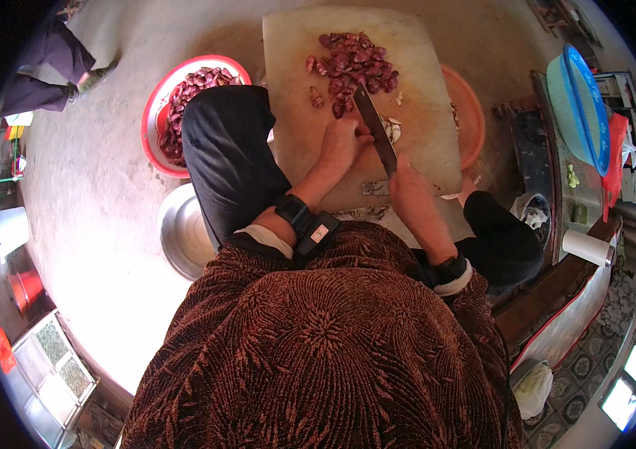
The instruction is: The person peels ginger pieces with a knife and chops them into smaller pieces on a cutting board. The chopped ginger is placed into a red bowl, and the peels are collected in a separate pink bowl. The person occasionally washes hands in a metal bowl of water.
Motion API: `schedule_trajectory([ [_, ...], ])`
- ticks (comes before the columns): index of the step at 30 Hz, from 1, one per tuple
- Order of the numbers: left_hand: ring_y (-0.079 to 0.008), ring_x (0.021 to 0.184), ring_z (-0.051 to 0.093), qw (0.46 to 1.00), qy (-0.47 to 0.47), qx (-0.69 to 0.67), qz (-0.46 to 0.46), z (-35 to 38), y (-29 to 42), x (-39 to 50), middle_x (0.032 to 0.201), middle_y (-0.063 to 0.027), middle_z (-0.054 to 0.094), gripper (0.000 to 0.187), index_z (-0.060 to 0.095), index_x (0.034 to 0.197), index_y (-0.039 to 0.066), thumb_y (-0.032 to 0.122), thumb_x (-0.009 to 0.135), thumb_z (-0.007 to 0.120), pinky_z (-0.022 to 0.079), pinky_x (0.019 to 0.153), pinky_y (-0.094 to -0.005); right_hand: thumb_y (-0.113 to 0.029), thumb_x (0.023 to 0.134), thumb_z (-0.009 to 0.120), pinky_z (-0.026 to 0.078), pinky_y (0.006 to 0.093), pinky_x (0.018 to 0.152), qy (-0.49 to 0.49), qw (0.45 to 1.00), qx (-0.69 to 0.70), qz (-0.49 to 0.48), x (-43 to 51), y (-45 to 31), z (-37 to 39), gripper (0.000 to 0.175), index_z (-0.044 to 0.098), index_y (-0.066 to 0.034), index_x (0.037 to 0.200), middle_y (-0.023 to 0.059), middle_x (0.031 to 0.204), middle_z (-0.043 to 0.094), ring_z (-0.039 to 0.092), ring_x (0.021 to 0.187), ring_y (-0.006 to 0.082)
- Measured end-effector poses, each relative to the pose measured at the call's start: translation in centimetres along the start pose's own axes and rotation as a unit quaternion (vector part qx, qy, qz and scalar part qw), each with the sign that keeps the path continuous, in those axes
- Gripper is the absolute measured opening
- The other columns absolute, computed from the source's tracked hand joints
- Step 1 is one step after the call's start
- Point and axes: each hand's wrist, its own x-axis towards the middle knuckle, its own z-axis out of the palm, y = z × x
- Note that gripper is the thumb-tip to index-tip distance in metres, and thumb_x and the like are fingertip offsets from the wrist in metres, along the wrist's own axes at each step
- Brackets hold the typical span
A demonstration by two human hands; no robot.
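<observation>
My right hand (412,193) grips the handle of a kitchen knife (373,123), its broad dark blade slanting up and left over a worn cutting board (295,56). My left hand (340,143) rests on the board, fingers curled against the left side of the blade. Whether a piece lies under those fingertips is hidden. Pale cut slices (394,130) lie just right of the blade. Beyond the knife tip spreads a pile of purple-red tubers or bulbs (357,62). One browner piece (316,97) sits apart on the left.
Left of my knee stands a red-rimmed basin (149,120) full of similar purple pieces. Nearer is a metal basin (175,224). An orange basin (472,118), holding pale bits, is partly beneath the board's right side. Farther right is a blue-rimmed colander (576,112). Another person's legs (51,73) show upper left.
</observation>
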Motion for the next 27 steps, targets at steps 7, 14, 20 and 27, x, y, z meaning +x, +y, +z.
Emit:
schedule_trajectory([
  [7, -0.0245, 0.067, 0.065, 0.997, 0.008, -0.077, 0.013, -0.2, 0.1, -0.3, 0.073, -0.017, 0.065, 0.011, 0.067, 0.077, -0.001, 0.004, 0.07, 0.074, 0.05, 0.061, -0.0334, -0.009, 0.087, 0.05, 0.045, 0.0531, 0.067, 0.057, 0.99, 0.127, -0.007, -0.7, 0.3, -0.7, 0.025, 0.043, 0.0037, 0.107, 0.0304, 0.082, 0.058, 0.056, 0.08, 0.0493],
  [14, -0.0248, 0.066, 0.065, 0.999, 0.02, -0.042, 0.022, 0.4, -0.7, 0.1, 0.073, -0.0158, 0.065, 0.011, 0.068, 0.077, -0.001, 0.005, 0.071, 0.074, 0.05, 0.061, -0.0338, -0.011, 0.087, 0.052, 0.043, 0.0533, 0.068, 0.027, 0.993, 0.111, -0.002, -2.2, 0.3, -1.7, 0.032, 0.043, 0.0051, 0.113, 0.0315, 0.082, 0.057, 0.055, 0.081, 0.0495],
  [20, -0.025, 0.065, 0.064, 1.0, -0.002, 0.001, 0.002, 0.1, -0.4, 0.1, 0.071, -0.0171, 0.065, 0.011, 0.068, 0.075, 0.0, 0.006, 0.07, 0.075, 0.05, 0.061, -0.0345, -0.01, 0.087, 0.052, 0.043, 0.054, 0.068, 0.018, 0.996, 0.082, -0.025, -1.4, 0.4, -1.8, 0.033, 0.043, 0.0054, 0.114, 0.031, 0.082, 0.058, 0.056, 0.081, 0.0487],
  [27, -0.025, 0.068, 0.065, 1.0, 0.007, -0.009, 0.005, -0.2, 0.1, -0.1, 0.075, -0.0158, 0.066, 0.014, 0.068, 0.081, 0.0, 0.007, 0.07, 0.075, 0.051, 0.064, -0.0346, -0.01, 0.086, 0.052, 0.043, 0.0543, 0.07, 0.031, 0.995, 0.098, 0.004, 0.5, 0.2, 0.6, 0.033, 0.044, 0.0036, 0.115, 0.031, 0.087, 0.058, 0.056, 0.083, 0.0485],
])
